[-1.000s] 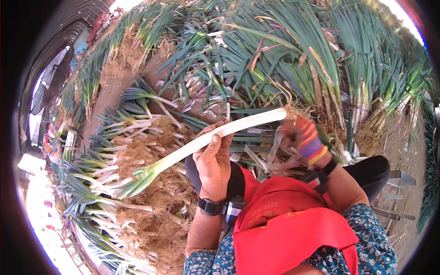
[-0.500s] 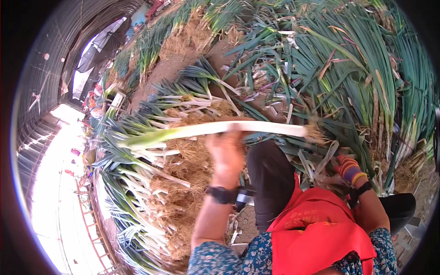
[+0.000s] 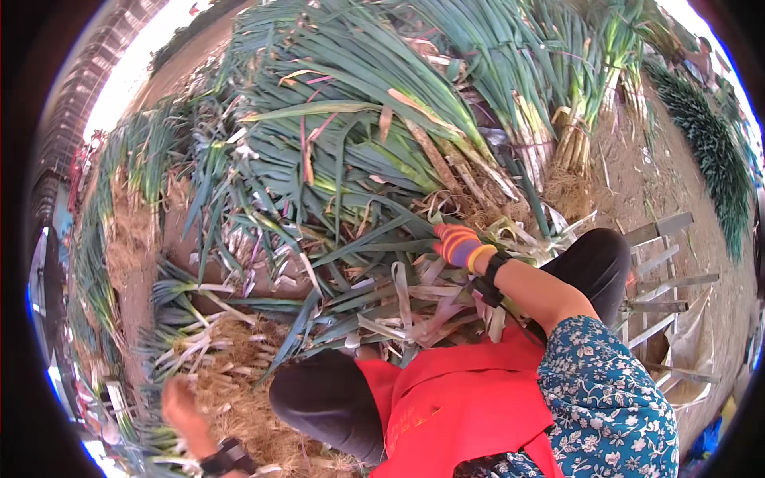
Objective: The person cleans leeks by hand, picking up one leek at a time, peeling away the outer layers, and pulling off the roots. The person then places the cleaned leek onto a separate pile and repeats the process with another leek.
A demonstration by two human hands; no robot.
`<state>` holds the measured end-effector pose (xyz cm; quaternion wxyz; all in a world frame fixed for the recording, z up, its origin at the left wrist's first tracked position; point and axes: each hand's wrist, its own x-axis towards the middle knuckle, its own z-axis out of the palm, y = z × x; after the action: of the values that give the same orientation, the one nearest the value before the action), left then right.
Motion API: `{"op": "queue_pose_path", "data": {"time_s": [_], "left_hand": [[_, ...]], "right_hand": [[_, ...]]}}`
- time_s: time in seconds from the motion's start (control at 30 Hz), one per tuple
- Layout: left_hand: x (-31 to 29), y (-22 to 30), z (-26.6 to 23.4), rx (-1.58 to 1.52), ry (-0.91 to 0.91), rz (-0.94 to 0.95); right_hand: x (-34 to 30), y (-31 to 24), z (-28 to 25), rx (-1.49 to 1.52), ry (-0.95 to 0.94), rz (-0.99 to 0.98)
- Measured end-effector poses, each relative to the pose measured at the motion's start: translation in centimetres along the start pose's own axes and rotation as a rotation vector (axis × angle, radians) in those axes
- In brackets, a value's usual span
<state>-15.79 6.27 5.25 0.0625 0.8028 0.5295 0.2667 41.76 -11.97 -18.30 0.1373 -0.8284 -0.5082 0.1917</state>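
Note:
My left hand, bare and blurred by motion, is at the lower left beside a heap of trimmed leeks with white stalks and shaggy brown roots. No stalk shows in it; its fingers are too smeared to read. My right hand wears a striped orange, yellow and purple glove. Its fingers are curled at the root end of a big pile of untrimmed leeks, touching pale green leaf bits. What it grips, if anything, is hidden. Stripped leaves lie heaped between that pile and my lap.
My dark-trousered knee and a red apron fill the near middle. Upright leek bundles stand at the back. A metal frame lies on the ground at right, near a dark green heap.
The view has swung to the right. The leek that was in my left hand no longer shows there, and that hand is now down at the trimmed heap. My right hand has reached forward to the untrimmed pile.

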Motion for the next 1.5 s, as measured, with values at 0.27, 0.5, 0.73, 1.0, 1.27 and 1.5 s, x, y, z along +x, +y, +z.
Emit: {"op": "queue_pose_path", "data": {"time_s": [0.27,0.5,0.73,1.0,1.27,1.5], "left_hand": [[5.8,26.1,16.2,-1.137,-0.59,-0.474],[5.3,26.3,21.4,-1.138,-0.613,-0.735],[6.0,26.3,22.6,-1.22,-0.431,-0.64],[6.2,22.8,23.5,-1.617,-0.221,-0.624],[3.7,17.9,21.1,-1.881,-0.221,-0.657],[2.1,18.6,15.6,-1.646,-0.399,-0.357]], "right_hand": [[8.9,4.8,1.1,0.09,0.279,0.213],[12.9,2.4,2.0,0.201,0.17,0.462],[2.8,-11.4,-2.3,1.236,-0.281,-0.103],[-10.3,-14.4,-6.7,0.958,-0.33,-0.351],[-8.1,-10.0,-3.5,0.181,-0.351,-0.44],[-0.6,-24.6,-7.4,0.694,0.138,-0.675]]}}
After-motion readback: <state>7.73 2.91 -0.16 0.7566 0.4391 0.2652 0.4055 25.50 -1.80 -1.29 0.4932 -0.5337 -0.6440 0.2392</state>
